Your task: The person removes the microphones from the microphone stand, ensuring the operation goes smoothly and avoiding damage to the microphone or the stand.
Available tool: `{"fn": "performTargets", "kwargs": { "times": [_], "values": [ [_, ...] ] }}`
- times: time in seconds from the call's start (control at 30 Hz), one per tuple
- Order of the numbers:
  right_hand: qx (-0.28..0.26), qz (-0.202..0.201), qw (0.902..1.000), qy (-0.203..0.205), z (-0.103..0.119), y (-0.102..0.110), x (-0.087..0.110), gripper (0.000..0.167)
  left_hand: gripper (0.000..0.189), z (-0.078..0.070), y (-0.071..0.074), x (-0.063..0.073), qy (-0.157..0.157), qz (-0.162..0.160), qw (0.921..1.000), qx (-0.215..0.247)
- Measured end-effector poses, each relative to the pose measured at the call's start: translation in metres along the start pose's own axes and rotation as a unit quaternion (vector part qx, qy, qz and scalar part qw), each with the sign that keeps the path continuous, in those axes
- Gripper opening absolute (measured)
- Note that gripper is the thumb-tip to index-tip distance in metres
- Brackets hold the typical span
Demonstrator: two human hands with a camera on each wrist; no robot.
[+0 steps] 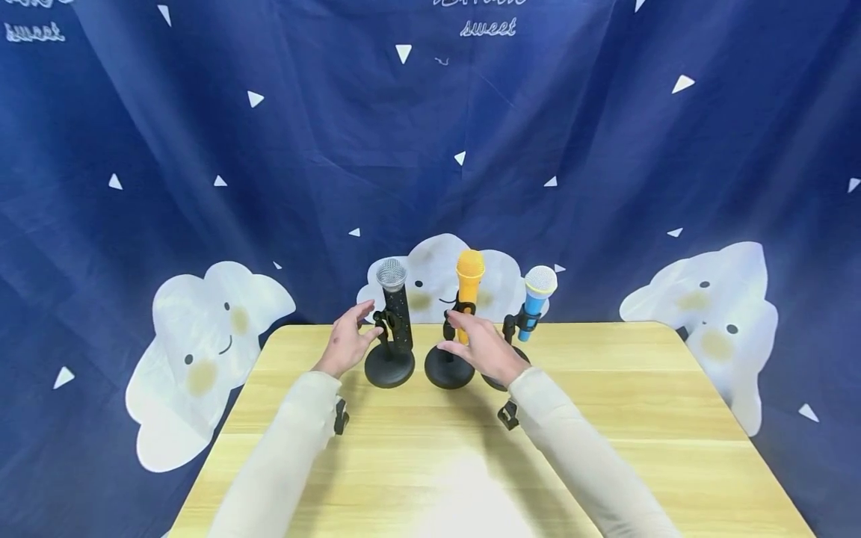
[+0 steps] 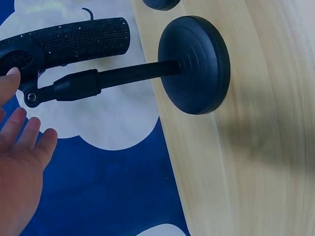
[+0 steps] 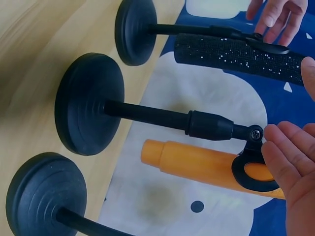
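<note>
A black, speckled microphone (image 1: pixel 400 310) with a silver mesh head leans in the clip of the leftmost desk stand (image 2: pixel 194 66). Close beside that clip is my left hand (image 1: pixel 345 342), thumb and fingers spread apart; in the left wrist view the thumb overlaps the clip. An orange microphone (image 3: pixel 202 162) sits in the clip (image 3: pixel 240 172) of the middle stand (image 3: pixel 88 103). My right hand (image 1: pixel 489 350) has its relaxed fingers right at that clip's joint, and it partly hides the orange handle in the head view. Neither hand grips anything.
To the right, a blue microphone (image 1: pixel 534 308) with a white head stands in a third stand (image 3: pixel 47 194). All the round bases are on a light wooden table (image 1: pixel 417 441), near its far edge. Behind hangs a dark blue curtain (image 1: pixel 323 149) with cloud prints.
</note>
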State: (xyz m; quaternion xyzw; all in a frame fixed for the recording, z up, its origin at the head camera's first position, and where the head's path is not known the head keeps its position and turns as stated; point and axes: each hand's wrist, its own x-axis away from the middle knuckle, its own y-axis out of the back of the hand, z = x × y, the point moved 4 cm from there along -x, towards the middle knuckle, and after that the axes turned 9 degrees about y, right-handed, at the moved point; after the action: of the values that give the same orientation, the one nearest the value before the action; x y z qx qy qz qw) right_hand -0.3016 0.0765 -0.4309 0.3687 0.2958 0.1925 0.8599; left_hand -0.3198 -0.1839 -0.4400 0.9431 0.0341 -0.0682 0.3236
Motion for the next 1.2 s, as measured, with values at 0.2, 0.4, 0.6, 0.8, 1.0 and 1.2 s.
{"fn": "performTargets", "kwargs": {
  "times": [0.2, 0.4, 0.6, 0.8, 1.0, 1.2],
  "values": [
    [-0.002, -0.012, 0.9999, 0.010, 0.004, -0.001, -0.013, 0.066, 0.054, -0.002, 0.000, -0.003, -0.011, 0.003, 0.9999, -0.005],
    [-0.004, -0.025, 0.9993, 0.028, 0.007, -0.002, -0.023, 0.066, 0.052, -0.004, -0.003, -0.006, -0.008, 0.000, 1.0000, 0.002],
    [-0.010, -0.029, 0.9992, 0.024, 0.008, -0.002, -0.032, 0.065, 0.048, -0.006, -0.005, -0.010, -0.012, -0.017, 0.9996, 0.017],
    [-0.007, -0.034, 0.9990, 0.030, 0.010, -0.002, -0.040, 0.064, 0.038, -0.006, -0.007, -0.013, 0.003, -0.025, 0.9988, 0.042],
    [-0.014, -0.030, 0.9989, 0.033, 0.013, -0.001, -0.043, 0.063, 0.028, -0.006, -0.010, -0.013, 0.018, -0.027, 0.9989, 0.034],
    [-0.008, -0.018, 0.9995, 0.023, 0.014, 0.003, -0.046, 0.065, 0.019, -0.004, -0.010, -0.013, 0.021, -0.044, 0.9988, -0.004]
  ]
}}
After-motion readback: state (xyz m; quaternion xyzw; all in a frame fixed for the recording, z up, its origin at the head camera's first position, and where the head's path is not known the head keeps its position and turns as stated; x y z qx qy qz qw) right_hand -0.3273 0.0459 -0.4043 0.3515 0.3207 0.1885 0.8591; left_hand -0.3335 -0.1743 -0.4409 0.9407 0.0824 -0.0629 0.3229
